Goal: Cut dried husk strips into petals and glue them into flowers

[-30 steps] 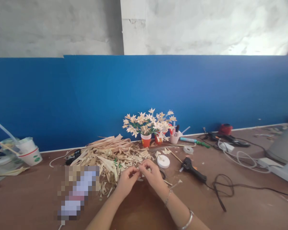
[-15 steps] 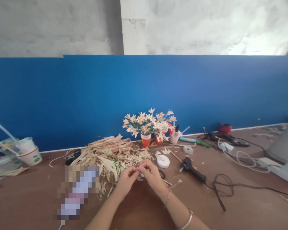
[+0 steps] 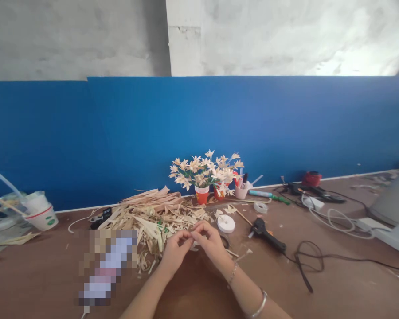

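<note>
Where our left hand (image 3: pixel 177 253) and right hand (image 3: pixel 210 243) meet, thumbs and fingers are pressed together; whether a small piece sits between the tips, we cannot tell. Just beyond our fingers and to their left spreads a heap of pale strips (image 3: pixel 153 206), apparently material we have left to use. Just right of our fingertips lies a white roll (image 3: pixel 226 227), with a glue gun (image 3: pixel 267 237) farther right. Well beyond them, pale blossoms (image 3: pixel 195 165) stand in red cups (image 3: pixel 202 196), seemingly finished.
</note>
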The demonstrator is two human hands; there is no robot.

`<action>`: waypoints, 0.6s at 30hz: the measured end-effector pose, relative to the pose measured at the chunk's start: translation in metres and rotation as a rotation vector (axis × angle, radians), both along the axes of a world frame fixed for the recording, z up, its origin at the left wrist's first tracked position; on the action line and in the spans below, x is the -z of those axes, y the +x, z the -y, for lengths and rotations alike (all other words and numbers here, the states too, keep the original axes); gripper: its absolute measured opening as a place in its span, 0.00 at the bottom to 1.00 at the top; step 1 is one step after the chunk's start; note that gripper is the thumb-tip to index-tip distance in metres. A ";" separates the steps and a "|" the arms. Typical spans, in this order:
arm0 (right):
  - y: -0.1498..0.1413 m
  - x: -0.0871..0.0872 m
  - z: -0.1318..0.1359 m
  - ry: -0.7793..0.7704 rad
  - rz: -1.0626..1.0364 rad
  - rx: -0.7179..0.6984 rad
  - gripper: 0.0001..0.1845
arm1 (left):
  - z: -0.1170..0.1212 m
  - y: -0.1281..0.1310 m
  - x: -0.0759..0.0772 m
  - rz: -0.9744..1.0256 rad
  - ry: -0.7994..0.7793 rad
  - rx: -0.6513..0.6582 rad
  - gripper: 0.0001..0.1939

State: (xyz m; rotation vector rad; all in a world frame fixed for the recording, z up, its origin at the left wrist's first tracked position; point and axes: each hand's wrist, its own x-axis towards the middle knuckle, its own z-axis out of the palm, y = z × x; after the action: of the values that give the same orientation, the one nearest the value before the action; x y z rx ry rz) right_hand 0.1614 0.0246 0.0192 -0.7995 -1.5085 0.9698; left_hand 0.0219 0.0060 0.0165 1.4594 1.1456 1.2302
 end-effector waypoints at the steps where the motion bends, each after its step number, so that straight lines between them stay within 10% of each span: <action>1: 0.000 0.001 -0.001 -0.022 -0.003 -0.020 0.07 | 0.000 0.000 0.000 0.012 -0.011 0.003 0.12; 18: -0.002 -0.003 0.003 -0.023 -0.021 0.100 0.10 | 0.001 0.003 0.002 -0.027 -0.002 0.012 0.14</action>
State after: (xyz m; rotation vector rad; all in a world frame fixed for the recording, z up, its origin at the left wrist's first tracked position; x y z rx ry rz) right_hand 0.1592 0.0218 0.0219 -0.8704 -1.4279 0.9197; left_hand 0.0252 0.0051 0.0149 1.4838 1.1547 1.2040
